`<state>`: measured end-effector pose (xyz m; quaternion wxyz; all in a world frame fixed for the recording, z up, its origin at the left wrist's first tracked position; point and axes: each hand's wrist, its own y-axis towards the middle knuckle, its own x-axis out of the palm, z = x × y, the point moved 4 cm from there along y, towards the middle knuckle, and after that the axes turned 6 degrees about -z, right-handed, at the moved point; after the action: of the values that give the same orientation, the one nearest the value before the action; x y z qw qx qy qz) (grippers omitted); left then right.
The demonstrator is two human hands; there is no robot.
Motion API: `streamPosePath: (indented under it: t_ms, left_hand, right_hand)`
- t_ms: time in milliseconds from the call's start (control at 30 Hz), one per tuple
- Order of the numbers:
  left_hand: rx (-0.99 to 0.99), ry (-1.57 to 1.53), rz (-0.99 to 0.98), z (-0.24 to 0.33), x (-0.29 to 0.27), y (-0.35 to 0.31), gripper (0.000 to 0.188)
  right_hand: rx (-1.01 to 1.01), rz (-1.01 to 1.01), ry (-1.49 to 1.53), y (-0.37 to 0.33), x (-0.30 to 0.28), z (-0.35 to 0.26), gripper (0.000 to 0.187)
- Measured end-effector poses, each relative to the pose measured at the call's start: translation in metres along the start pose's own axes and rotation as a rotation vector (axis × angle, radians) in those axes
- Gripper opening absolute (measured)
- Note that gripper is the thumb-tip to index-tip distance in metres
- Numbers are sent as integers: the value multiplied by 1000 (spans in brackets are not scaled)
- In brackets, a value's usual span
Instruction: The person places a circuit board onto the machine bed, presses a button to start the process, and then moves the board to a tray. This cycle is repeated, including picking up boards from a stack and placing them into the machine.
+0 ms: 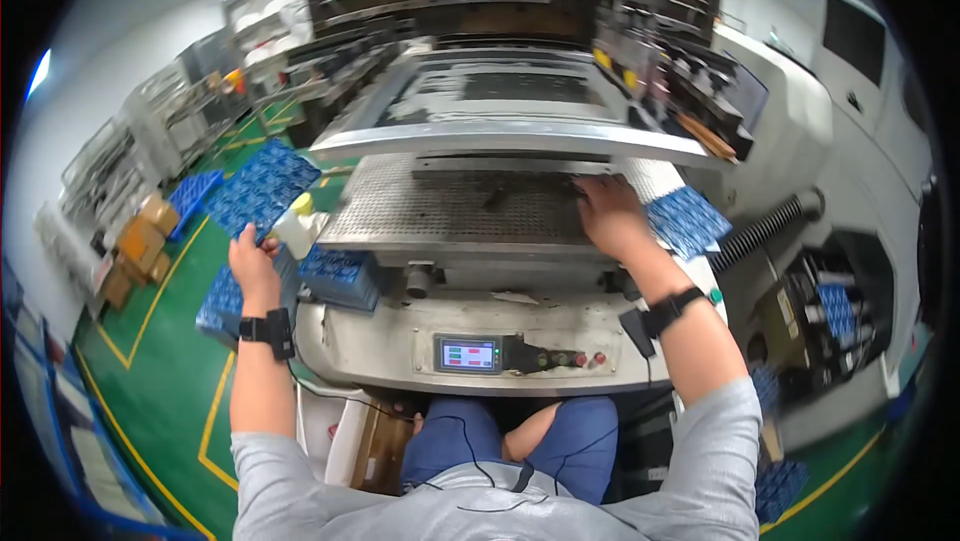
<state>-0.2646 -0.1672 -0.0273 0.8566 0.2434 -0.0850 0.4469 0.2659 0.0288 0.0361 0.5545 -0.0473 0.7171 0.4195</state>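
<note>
My left hand (255, 259) pinches the near edge of a blue patterned sheet (262, 186), holding it up to the left of the machine. My right hand (610, 213) lies over the right part of a perforated metal plate (400, 211), its thumb apart from the fingers. The fingertips are partly blurred, and I see nothing held in them. Just right of this hand, a second blue patterned sheet (690, 221) rests at the plate's side. Above the plate's far part, a metal-framed screen (520, 133) spans the machine.
Beside the plate's left edge stand a white bottle (295, 233) with a yellow cap and stacks of blue sheets (340, 279). A control panel (468, 354) with buttons sits on the machine's front. A black ribbed hose (765, 231) runs at right; a white bin (335, 431) stands below.
</note>
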Motion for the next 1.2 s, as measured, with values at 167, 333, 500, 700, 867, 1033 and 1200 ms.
streamPosePath:
  t_ms: [167, 333, 500, 700, 867, 1033, 1200]
  left_hand:
    - [-115, -162, -355, 30, 113, -38, 28]
    - [-205, -83, -519, 14, 204, -69, 40]
    - [-309, -19, -797, -24, 296, -96, 28]
    - [-299, 111, -937, -38, 336, -113, 29]
    - [499, 900, -916, -30, 324, -92, 43]
    - [227, 802, -1018, -42, 296, -96, 46]
    - [274, 792, -1089, -28, 292, -111, 40]
  right_hand:
    - [131, 79, -25, -6, 24, 26, 32]
    - [220, 22, -7, -5, 19, 24, 45]
    - [277, 21, -17, -8, 18, 22, 55]
    - [288, -6, 15, -7, 18, 22, 56]
    - [222, -9, 33, -6, 20, 22, 50]
    - [192, -97, 52, -4, 29, 26, 45]
    - [93, -131, 74, 1, 33, 29, 45]
